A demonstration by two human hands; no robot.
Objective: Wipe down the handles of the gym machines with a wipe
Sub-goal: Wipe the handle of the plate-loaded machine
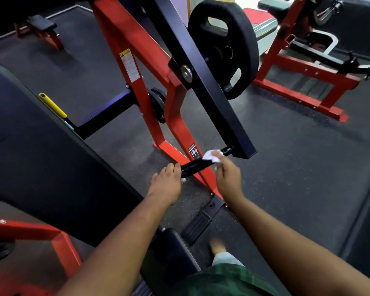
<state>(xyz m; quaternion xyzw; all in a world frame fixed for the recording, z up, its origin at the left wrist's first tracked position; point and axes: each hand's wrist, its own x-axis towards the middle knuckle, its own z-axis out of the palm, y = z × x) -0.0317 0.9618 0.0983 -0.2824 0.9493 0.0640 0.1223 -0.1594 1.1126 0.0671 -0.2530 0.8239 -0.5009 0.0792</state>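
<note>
- Handle, the black bar at lower centre of the frame, is being steadied at its near end by the left hand, fingers curled round it.
- White wipe is being pinched against the bar's far end by the right hand.
- Looks like it's only getting started; other machines, like the one upper right, are probably still waiting.

Bare forearms, green patterned garment

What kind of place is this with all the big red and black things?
It looks like a gym. A round black weight plate hangs on a red machine frame, another red machine stands behind, and the floor is dark rubber matting.
</note>
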